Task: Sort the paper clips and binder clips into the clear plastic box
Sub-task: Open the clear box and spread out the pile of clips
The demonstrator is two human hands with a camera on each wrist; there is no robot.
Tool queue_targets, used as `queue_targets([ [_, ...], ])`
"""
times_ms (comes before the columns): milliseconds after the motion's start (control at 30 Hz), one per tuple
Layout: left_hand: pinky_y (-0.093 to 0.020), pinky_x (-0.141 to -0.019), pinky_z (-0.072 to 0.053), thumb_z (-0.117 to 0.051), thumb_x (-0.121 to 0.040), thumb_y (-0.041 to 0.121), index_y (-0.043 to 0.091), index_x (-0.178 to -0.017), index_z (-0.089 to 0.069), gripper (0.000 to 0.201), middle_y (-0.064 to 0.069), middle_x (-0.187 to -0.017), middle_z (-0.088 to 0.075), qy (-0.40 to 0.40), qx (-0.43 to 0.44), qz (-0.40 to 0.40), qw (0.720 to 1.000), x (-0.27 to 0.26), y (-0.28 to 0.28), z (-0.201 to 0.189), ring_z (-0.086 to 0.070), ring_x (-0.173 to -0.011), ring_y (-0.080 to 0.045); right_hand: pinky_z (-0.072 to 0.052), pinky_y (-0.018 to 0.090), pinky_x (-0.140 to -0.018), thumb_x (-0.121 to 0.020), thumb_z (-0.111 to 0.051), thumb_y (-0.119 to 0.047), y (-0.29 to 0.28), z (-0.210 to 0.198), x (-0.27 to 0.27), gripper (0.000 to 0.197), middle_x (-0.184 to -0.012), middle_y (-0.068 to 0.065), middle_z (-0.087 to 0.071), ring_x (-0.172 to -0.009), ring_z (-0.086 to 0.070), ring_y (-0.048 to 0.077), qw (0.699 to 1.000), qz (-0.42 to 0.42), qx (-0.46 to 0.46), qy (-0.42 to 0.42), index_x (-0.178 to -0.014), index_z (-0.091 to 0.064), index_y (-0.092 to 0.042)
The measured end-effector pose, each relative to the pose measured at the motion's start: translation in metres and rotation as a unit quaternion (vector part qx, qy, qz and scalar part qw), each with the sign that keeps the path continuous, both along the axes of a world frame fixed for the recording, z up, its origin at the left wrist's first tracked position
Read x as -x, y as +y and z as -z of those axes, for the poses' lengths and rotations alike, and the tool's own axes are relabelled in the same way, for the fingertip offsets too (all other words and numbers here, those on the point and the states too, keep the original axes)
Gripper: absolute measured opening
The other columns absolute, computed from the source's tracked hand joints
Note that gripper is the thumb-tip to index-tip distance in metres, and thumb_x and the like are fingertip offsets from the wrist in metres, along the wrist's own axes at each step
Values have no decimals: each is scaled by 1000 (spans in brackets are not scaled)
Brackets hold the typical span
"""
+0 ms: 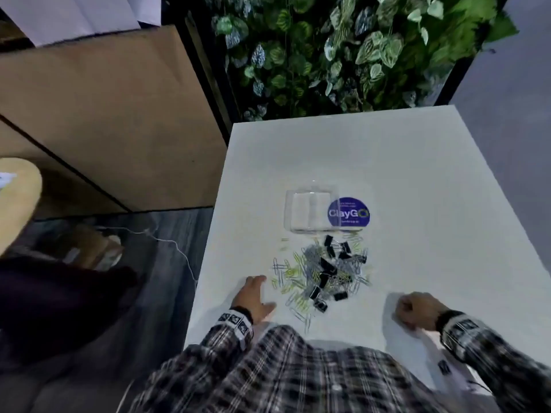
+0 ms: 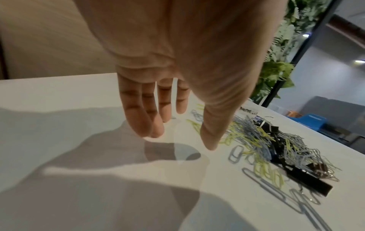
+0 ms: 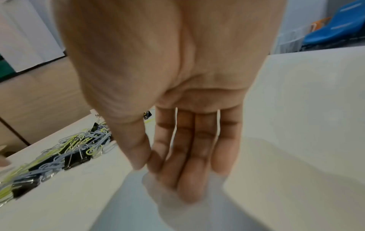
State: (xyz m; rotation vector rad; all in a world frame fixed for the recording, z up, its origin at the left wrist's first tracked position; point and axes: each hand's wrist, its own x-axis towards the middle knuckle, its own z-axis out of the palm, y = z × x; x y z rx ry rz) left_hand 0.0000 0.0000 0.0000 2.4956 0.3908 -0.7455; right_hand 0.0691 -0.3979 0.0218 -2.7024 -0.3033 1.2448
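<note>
1. Plaid sleeves (image 1: 298, 377) fill the near edge.
2. Clear box (image 1: 310, 211) at 12 o'clock of the clips (image 1: 323, 272), nothing visible inside.
3. Left hand (image 1: 253, 296) at 9 o'clock of the pile, fingers straight, holding nothing.
4. Right hand (image 1: 417, 308) at 4 o'clock, thumb against relaxed fingers, holding nothing.
5. Tabletop (image 1: 432, 180) bare toward 1 o'clock.

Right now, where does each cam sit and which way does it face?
Head: on the head, looking down over the table at the clip pile and box; both hands and plaid sleeves show.
Left wrist: along the left hand, open over the table, pile to its right.
Right wrist: along the right hand, pile to its left.
Shared: all three see the pile.
</note>
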Motion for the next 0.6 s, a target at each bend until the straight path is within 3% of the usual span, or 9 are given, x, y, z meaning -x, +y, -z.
queue_targets([
  [100, -42, -113, -33, -68, -80, 46, 26, -150, -18, 88, -3, -155, -21, -15, -41, 78, 996, -20, -21, -1, -25, -141, -27, -51, 32, -72, -80, -61, -26, 11, 7, -25, 5, -89, 0, -67, -86, -64, 25, 985, 108, -70, -113, -85, -63, -25],
  [167, -45, -116, -27, -68, -80, 46, 27, -150, -20, 88, -3, -158, -16, -15, -44, 111, 993, -29, -35, -1, -17, -145, -28, -52, 35, -81, -77, -69, -22, 26, 10, -41, 32, -107, 5, -60, -95, -63, 27, 975, 131, -89, -159, -107, -60, -24],
  [267, -43, -114, -30, -67, -81, 45, 25, -148, -27, 81, -6, -156, -19, -6, -56, 158, 986, -35, -48, 2, -20, -142, -29, -51, 40, -92, -76, -71, -14, 42, 18, -52, 75, -132, 13, -43, -111, -58, 34, 972, 164, -81, -146, -142, -36, -21],
  [367, -40, -109, -35, -63, -84, 42, 21, -144, -35, 70, -6, -150, -28, -16, -58, 184, 981, -44, -54, -4, -30, -135, -26, -48, 43, -96, -74, -67, -4, 55, 23, -60, 89, -147, 13, -32, -128, -43, 33, 972, 148, -80, -167, -150, -25, -24],
  [467, -41, -107, -37, -59, -88, 32, 20, -142, -37, 60, -7, -148, -32, -38, -75, 211, 974, -55, -58, -15, -33, -133, -27, -44, 43, -103, -71, -64, 7, 63, 28, -67, 97, -158, 5, -22, -139, -31, 29, 974, 64, -82, -201, -152, -22, -24],
  [600, -47, -114, -29, -54, -89, 13, 20, -149, -27, 66, -8, -159, -19, -48, -100, 293, 950, -68, -71, -26, -25, -142, -31, -40, 45, -109, -75, -60, 7, 75, 24, -87, 84, -159, 7, -24, -142, -28, 30, 971, -40, -67, -225, -150, -30, -18],
])
